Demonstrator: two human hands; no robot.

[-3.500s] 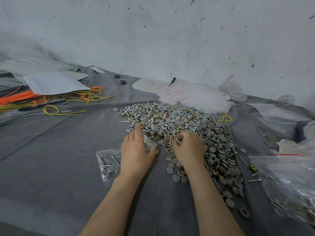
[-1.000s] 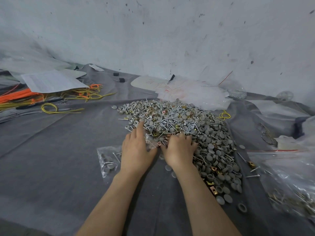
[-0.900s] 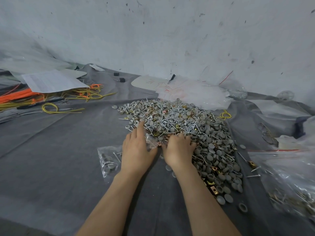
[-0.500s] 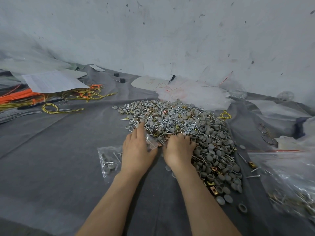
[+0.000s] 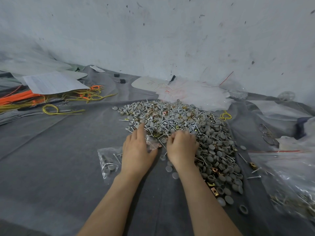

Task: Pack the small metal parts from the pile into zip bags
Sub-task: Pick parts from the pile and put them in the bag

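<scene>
Just ahead of your hands, the pile (image 5: 187, 123) of metal parts (image 5: 213, 150) runs away rightward. Your right hand (image 5: 181, 149), nearer, curls its fingers round some at the near edge. Your left hand (image 5: 138, 154) lies on the zip bag (image 5: 109, 160), mouth facing right; a pinch there cannot be told.

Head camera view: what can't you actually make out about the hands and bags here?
All in the head view.
Right hand: curled fingertips dig into the pile of small metal parts; the hand's back hides what they hold.
Zip bag: the left hand covers its mouth; open or sealed, unclear.
Large clear bag: cut off by the right edge, contents blurred.
Paper sheet: print too small.
</scene>
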